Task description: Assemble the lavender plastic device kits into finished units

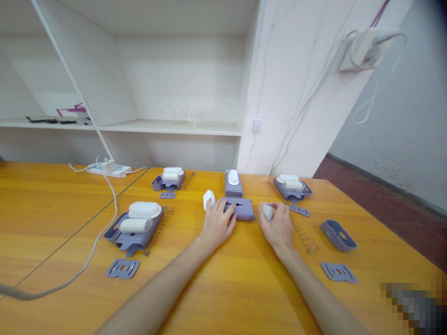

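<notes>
Pinching a white cylinder, your right hand is closed around it, thumb on one side and fingers on the other, just above the desk. Over to your left hand: fingers slightly spread, tips on the purple-grey slotted housing, though you can't tell from here whether they grip it or merely rest. That housing lies flat on the desk between your hands, and a white oval cap sits right at your left fingertips. Straight behind, a second purple-grey housing carries its own ribbed white oval piece. Out past your right wrist runs a thin coil spring, with an oval purple-grey cup beyond it and a flat slotted plate nearer you. Away to your left, a near parts set bears a white roller, with another slotted plate in front and a power strip farther back.
</notes>
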`<state>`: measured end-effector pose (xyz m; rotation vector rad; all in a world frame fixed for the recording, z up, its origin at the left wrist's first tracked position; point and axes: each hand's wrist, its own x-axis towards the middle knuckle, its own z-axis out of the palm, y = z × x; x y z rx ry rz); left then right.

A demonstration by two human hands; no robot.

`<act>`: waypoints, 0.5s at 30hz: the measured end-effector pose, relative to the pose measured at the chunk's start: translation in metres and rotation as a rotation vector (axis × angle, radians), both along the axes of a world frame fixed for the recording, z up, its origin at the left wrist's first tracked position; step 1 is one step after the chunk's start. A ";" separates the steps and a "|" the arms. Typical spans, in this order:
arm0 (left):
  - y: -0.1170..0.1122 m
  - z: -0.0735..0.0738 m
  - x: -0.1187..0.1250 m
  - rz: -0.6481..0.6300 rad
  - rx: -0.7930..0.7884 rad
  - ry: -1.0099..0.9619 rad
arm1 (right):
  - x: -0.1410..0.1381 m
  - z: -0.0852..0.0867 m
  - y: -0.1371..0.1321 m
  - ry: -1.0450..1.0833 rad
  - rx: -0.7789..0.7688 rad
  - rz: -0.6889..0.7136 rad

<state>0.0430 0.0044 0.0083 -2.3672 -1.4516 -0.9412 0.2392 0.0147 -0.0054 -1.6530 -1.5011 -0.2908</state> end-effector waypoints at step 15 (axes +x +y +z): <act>0.000 -0.001 0.000 -0.011 0.020 0.000 | -0.003 -0.002 -0.001 0.010 0.114 0.232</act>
